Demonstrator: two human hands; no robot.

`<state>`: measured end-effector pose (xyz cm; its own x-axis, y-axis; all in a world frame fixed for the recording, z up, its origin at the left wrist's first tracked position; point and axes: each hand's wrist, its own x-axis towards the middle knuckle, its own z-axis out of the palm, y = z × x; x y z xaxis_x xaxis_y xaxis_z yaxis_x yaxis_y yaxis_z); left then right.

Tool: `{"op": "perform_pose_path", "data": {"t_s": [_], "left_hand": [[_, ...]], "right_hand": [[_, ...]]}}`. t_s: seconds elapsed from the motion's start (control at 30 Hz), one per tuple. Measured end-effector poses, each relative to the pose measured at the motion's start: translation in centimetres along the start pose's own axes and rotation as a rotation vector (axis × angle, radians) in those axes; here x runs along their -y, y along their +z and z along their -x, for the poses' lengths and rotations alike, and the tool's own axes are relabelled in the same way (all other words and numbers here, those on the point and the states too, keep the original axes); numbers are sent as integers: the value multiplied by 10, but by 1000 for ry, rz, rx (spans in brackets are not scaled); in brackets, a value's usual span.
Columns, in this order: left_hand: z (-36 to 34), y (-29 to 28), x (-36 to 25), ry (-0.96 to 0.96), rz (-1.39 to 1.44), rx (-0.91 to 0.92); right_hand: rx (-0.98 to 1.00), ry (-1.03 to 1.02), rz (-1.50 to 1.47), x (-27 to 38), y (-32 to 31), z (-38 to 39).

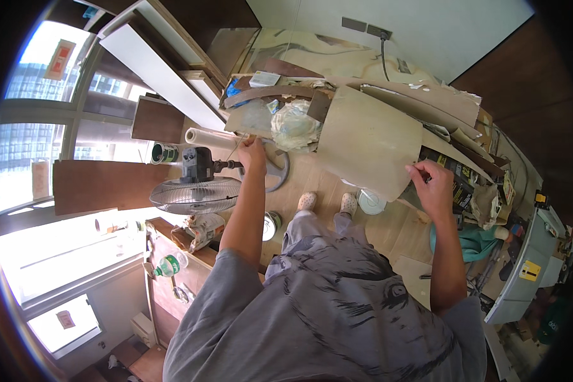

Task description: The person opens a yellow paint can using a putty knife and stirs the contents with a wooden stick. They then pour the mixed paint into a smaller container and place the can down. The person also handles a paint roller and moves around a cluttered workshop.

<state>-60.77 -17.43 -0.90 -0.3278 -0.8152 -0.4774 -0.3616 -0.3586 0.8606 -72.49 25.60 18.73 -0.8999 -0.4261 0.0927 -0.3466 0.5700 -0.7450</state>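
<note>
My left hand (251,155) is closed, its fingertips hidden or too small to read. In the picture it lies beside the black neck of a standing fan (197,194) and over the fan's grey ring base (282,181). What it holds, if anything, I cannot make out. My right hand (434,184) is pinched, thumb against fingers, at the right edge of a large beige sheet (369,140). Whether it grips that edge or only hovers in front of it, I cannot tell. A pale rolled sheet (213,138) lies just past my left hand.
Scrap boards and a clear plastic bag (296,124) are heaped along the far wall. Cans (272,224) and a round white lid (370,202) stand near my feet. A green bottle (167,265) sits on the left cabinet; a teal cloth (474,242) lies at right.
</note>
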Motion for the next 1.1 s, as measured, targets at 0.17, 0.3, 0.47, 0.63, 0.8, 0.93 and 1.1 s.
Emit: {"op": "perform_pose_path", "data": {"t_s": [0.17, 0.3, 0.47, 0.63, 0.8, 0.93, 1.1], "left_hand": [[-15, 3, -1, -578, -121, 501], [21, 19, -20, -167, -648, 372], [-12, 10, -14, 134, -597, 406], [-34, 54, -102, -186, 272, 632], [-23, 50, -169, -126, 163, 610], [-37, 38, -157, -156, 130, 659], [-53, 14, -129, -171, 75, 631]], "right_hand": [[19, 72, -22, 22, 32, 24], [3, 75, -8, 54, 63, 39], [21, 107, 42, 70, 100, 49], [-60, 417, 93, 8, 141, 89], [-543, 422, 134, -36, 166, 111], [-398, 554, -127, -71, 147, 100], [-239, 523, -350, -25, 78, 54]]}}
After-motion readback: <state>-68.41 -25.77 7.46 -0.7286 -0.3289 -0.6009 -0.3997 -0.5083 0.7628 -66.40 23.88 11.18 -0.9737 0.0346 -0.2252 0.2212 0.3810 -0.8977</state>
